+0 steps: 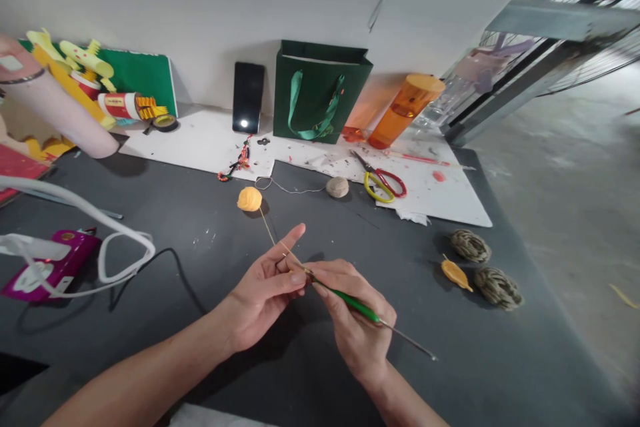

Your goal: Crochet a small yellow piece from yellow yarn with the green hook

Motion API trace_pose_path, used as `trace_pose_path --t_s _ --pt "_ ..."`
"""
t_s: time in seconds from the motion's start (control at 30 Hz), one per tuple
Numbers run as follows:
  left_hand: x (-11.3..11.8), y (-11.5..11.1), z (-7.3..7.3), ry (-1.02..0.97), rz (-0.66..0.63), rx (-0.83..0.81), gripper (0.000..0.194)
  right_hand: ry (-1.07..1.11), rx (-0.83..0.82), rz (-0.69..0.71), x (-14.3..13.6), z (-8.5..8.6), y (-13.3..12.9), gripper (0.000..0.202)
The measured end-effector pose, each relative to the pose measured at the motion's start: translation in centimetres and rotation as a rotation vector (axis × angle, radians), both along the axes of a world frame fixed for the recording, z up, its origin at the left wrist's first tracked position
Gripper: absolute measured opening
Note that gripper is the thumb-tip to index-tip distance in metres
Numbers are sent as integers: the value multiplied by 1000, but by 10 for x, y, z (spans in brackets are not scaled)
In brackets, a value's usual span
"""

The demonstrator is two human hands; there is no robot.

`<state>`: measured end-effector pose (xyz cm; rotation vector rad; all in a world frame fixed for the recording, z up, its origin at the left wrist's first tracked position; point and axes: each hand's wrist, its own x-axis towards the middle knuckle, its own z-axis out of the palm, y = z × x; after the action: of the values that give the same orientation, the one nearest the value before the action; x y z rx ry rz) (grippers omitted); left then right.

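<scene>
My right hand (357, 317) grips a crochet hook (357, 305) by its green handle; a metal shaft sticks out past the hand toward the lower right. Beside it, my left hand (267, 290) pinches at the hook's working tip, its index finger stretched out with yarn running over it. That yellow yarn strand (267, 227) leads back to a small yellow yarn ball (249, 199) on the dark table. Whatever stitches lie between the fingertips are mostly hidden. A finished-looking yellow leaf shape (456, 273) lies at the right near two grey-green yarn bundles (470, 245).
Scissors (384, 180) with red and yellow handles rest on a white board (450, 197). A beige yarn ball (337, 187) sits near it. Behind stand a phone (248, 97), a green paper bag (320, 93) and an orange bottle (405, 110). A purple power strip (55, 267) with white cable lies left.
</scene>
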<state>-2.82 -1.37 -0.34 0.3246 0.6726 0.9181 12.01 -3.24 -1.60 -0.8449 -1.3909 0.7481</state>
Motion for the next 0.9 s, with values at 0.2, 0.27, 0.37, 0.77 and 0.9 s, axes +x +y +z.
trace_pose_path --t_s 0.2,0.27,0.37,0.77,0.9 --pt "1 0 3 19 24 9 59 137 -112 -16 -2 -7 2 12" --pt "1 0 3 45 47 33 59 72 -111 -45 -1 -6 2 13" --pt "1 0 4 99 75 79 59 -77 -63 -75 2 -2 0 19" --pt "-1 2 0 201 90 100 57 -283 2 -132 6 3 1 22" --pt "-1 3 0 197 95 99 54 -298 34 -103 6 5 2 24"
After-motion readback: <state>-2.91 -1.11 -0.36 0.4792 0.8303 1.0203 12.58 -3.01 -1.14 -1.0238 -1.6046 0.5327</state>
